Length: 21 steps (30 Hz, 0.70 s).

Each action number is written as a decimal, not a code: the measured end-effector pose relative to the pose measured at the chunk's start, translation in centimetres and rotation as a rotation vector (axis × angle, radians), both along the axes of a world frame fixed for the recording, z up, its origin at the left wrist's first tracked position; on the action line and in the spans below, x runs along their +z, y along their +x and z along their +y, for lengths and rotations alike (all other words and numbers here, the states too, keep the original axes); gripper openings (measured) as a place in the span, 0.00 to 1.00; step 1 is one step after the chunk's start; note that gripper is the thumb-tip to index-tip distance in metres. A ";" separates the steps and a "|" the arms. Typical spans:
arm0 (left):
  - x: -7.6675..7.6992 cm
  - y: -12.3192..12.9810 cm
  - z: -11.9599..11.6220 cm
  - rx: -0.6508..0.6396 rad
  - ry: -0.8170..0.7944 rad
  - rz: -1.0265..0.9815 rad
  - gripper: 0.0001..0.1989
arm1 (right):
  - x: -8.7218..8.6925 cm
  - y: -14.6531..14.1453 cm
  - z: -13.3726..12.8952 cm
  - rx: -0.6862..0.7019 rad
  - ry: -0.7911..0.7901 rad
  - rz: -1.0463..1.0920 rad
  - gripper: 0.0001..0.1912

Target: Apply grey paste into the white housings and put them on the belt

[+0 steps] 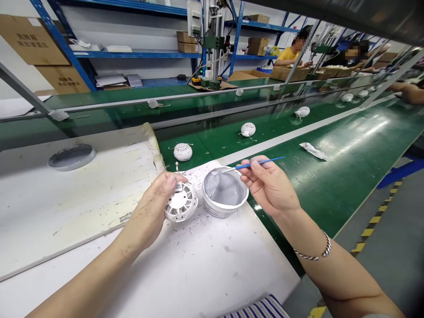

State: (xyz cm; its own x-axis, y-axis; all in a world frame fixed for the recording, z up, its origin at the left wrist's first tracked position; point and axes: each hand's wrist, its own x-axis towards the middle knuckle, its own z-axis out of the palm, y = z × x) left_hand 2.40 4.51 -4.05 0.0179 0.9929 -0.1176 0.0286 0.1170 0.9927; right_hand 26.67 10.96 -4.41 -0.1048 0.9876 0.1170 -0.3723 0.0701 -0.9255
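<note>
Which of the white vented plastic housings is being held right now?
The white vented plastic housing in the left hand; the others rest on the green conveyor belt.

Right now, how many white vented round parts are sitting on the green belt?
5. Along the green belt, going away: first part beside the white board, second, third, then fourth and fifth far along. More may be hidden beyond.

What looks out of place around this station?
A crumpled white plastic packet lies alone on the green conveyor belt, away from the white domed parts. Dark grey specks and smears also dirty the white work surface around the white bowl of grey paste.
</note>
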 end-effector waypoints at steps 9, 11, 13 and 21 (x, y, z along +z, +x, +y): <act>0.4 0.8 -0.7 0.041 0.093 0.167 0.19 | 1.2 -1.9 -3.9 0.067 0.356 -0.046 0.04; 0.5 1.0 -0.9 0.026 0.104 0.166 0.19 | 1.0 -2.1 -4.4 0.062 0.445 -0.082 0.06; 0.5 1.1 -1.0 0.013 0.106 0.155 0.19 | 0.8 -2.2 -4.8 0.074 0.529 -0.121 0.09; 0.7 1.0 -1.2 0.003 0.039 0.126 0.21 | 1.0 -1.1 -4.5 0.215 1.149 -0.387 0.11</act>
